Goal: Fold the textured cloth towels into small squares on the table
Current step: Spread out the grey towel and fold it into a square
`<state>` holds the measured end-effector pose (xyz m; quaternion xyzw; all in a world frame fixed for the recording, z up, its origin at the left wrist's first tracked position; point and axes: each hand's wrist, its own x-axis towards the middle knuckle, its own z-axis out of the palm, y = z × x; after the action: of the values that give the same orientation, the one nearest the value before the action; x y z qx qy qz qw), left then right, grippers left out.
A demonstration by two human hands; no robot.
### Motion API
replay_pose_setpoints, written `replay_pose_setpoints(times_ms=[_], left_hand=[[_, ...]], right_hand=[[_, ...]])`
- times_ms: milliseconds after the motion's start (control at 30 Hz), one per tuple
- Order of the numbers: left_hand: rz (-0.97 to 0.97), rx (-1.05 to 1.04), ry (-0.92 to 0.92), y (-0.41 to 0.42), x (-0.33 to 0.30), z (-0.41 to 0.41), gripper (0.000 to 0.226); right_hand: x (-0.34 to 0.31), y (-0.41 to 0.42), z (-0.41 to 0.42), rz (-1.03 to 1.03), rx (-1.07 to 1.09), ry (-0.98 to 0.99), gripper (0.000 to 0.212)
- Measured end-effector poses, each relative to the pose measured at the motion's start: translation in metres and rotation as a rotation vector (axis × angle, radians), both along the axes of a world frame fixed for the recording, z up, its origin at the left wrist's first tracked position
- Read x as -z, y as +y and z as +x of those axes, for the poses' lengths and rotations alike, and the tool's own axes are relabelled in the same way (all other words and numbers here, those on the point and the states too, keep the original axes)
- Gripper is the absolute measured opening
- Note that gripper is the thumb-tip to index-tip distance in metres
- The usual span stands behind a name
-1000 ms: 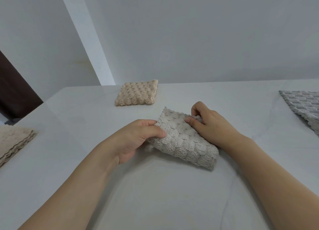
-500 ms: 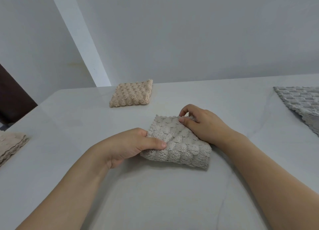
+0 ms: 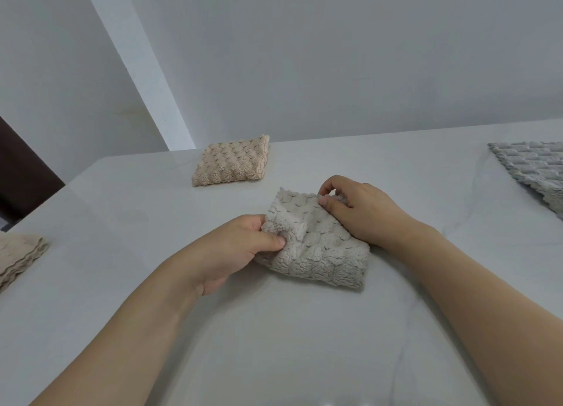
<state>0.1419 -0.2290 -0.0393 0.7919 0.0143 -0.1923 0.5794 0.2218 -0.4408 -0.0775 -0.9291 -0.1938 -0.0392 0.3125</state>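
- The left hand gripped the near-left edge of the light grey towel, its thumb pressed into the pile and the other fingers curled beneath the cloth.
- The right hand pinched the far-right corner of the same towel between thumb and curled fingers, the wrist resting along the cloth's right side.
- The light grey towel lay folded into a small thick pad at the middle of the white table, bunched and creased where the left thumb dug in, its far edge lifted slightly between the two hands.
- Both bare forearms reached in from the near edge, converging on the towel.
- A beige folded towel sat as a neat square farther back on the table, well apart from the hands.
- A stack of beige towels lay at the left edge, partly cut off by the frame.
- A grey textured towel lay spread at the right edge, also cut off.
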Motion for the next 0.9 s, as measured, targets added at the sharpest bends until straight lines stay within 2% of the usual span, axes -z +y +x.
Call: replay_pose_setpoints(times_ms=[67,133,267,367,433,567,733,900], left_hand=[[0.081,-0.087,-0.008,-0.003,0.000,0.001,0.002],[0.121,-0.131,-0.011,-0.005,-0.002,0.002,0.012],[0.216,-0.120,-0.002,-0.006,-0.003,0.004,0.015],[0.268,-0.120,-0.060,0.005,-0.002,0.008,0.038],[0.209,-0.118,-0.086,0.012,-0.002,0.010,0.046],[-0.038,-0.074,-0.076,0.017,-0.005,0.007,0.045],[0.061,0.020,-0.036,0.008,-0.003,0.006,0.049],[-0.100,-0.040,-0.035,0.016,-0.004,0.003,0.059]], right_hand=[[0.000,0.000,0.000,-0.010,0.004,-0.004,0.019],[0.000,0.002,0.000,-0.018,0.003,-0.006,0.020],[0.000,0.003,-0.001,-0.015,0.003,0.000,0.023],[0.001,0.003,-0.002,-0.016,0.010,-0.014,0.026],[0.000,0.003,-0.001,-0.017,0.015,-0.022,0.027],[-0.001,0.003,0.000,-0.040,0.019,-0.016,0.029],[0.000,0.004,-0.001,-0.055,0.009,-0.022,0.025],[-0.002,0.004,-0.002,-0.052,0.007,-0.006,0.027]])
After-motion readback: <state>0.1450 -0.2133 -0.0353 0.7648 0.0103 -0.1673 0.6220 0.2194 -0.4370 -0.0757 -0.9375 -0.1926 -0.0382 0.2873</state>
